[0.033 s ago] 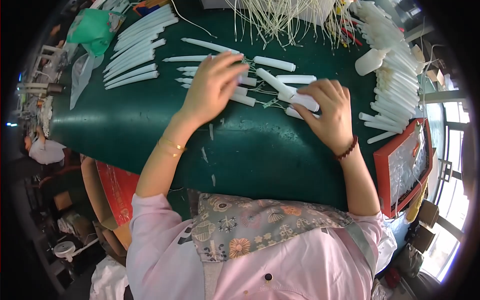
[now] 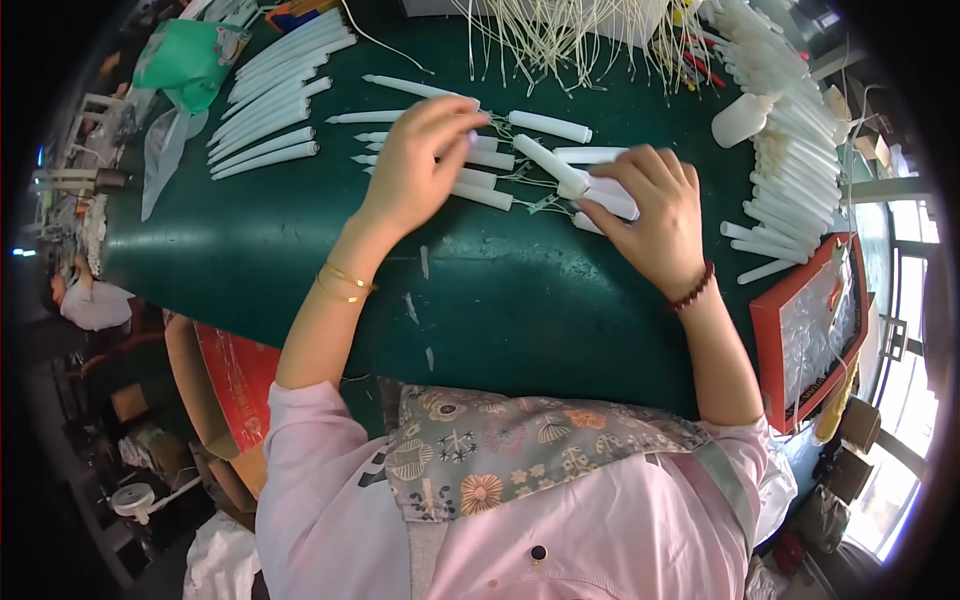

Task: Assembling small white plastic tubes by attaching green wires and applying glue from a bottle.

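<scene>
Slim white candle-shaped sticks with pointed ends lie in a row, among them a far one (image 2: 418,89). Thin pale wires (image 2: 530,180) run from their blunt ends toward short white tubes (image 2: 550,126). My left hand (image 2: 420,160) hovers over the row and hides part of it, fingers bent, with a gap between thumb and fingertips; nothing shows in it. My right hand (image 2: 655,215) is closed around the wide end of a white object with a long narrow neck (image 2: 540,160), slanting up to the left. Its exact kind is unclear, and my fingers cover part of it.
More white sticks (image 2: 270,110) lie stacked at left, near a green bag (image 2: 185,62). A bundle of pale wires (image 2: 560,40) hangs from a box at the back. White tubes (image 2: 800,185) are heaped at right, above a red box (image 2: 775,345) with clear plastic inside.
My left hand's thumb and fingertips have drawn slightly closer together. My right hand has shifted a little, still around the white object.
</scene>
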{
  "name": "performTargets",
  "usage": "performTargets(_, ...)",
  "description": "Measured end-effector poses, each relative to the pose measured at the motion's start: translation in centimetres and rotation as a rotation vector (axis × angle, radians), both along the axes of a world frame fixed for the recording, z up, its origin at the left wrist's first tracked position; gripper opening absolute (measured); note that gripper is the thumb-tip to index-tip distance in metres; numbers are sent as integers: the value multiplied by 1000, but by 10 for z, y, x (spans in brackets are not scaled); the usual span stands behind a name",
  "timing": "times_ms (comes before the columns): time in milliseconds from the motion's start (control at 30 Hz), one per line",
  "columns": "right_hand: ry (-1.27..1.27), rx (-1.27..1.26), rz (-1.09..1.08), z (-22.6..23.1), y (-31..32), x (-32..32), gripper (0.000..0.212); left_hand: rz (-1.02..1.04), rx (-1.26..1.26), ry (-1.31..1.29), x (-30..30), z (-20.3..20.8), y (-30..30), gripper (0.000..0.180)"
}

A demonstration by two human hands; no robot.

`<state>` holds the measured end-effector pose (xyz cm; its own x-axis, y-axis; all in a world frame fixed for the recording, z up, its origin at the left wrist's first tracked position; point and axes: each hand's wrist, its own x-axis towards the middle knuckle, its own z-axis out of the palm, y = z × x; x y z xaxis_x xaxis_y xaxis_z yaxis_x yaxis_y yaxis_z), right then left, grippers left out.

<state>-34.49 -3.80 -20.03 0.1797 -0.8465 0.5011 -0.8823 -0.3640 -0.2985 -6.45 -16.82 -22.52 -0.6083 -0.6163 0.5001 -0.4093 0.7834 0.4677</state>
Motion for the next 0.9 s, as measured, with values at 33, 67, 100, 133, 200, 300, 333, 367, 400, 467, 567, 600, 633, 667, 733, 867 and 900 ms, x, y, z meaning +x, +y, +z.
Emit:
performTargets(33,21,-6,-12,-4,-8,6,26,62,31,13,-2,1,-7,26)
performTargets(67,45,-14,-24,-7,-15,10,24,124,58,28,-5,5,-13,24)
performTargets(100,45,-13,-35,-11,-20,12,24,145,68,22,-4,6,-18,22)
performTargets(133,53,53,-37,-15,-25,12,19,141,67,23,-2,8,-20,22)
performTargets(200,65,121,-40,-15,-35,7,14,172,12,-26,6,9,-21,22)
performTargets(300,92,73,-75,-7,-52,-10,5,189,45,-78,23,3,-31,23)
performTargets(333,27,94,-46,-5,-56,-7,8,184,60,-108,26,2,-37,24)
performTargets(367,60,116,-18,-3,-55,-1,11,186,154,-106,28,1,-44,25)
performTargets(400,93,137,9,0,-51,8,13,196,157,-108,29,-1,-49,25)
performTargets(467,98,187,31,-11,-46,26,20,95,25,-206,29,-5,-65,24)
performTargets(567,106,194,50,-17,-51,26,29,70,91,-289,27,-2,-76,18)
performTargets(600,65,228,53,-14,-54,22,31,77,118,-354,26,-1,-78,18)
performTargets(633,30,204,63,-6,-58,15,31,74,120,-355,25,2,-77,18)
performTargets(667,52,156,52,0,-65,8,29,73,197,-367,22,3,-76,18)
performTargets(733,75,90,27,1,-80,-8,28,70,277,-379,20,2,-73,18)
performTargets(867,74,222,85,-20,-101,-25,31,-57,53,-255,12,-10,-73,23)
performTargets(900,-11,265,143,-25,-106,-24,29,-76,-6,-184,9,-13,-73,27)
